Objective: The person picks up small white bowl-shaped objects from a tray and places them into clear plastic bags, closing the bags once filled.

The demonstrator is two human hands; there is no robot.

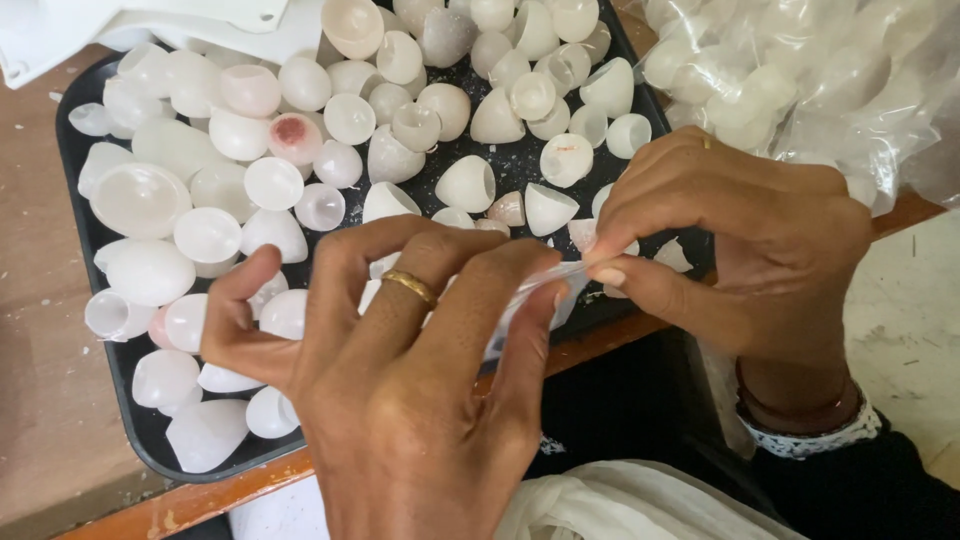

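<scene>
My left hand (pixel 400 370), with a gold ring on one finger, and my right hand (pixel 730 240) meet over the front edge of a black tray (pixel 75 190). Between the fingertips of both hands is a small translucent white shell piece (pixel 555 285), pinched from both sides and mostly hidden by my fingers. The tray is heaped with several white, translucent egg-shaped half shells (pixel 270 185); one of them (pixel 293 133) has a pink-red stain inside.
A clear plastic bag (pixel 800 70) full of the same white shells lies at the right. The tray rests on a brown wooden table (pixel 40 400) with an orange front edge. White cloth (pixel 620 505) lies on my lap below. A white object (pixel 150 25) sits at the top left.
</scene>
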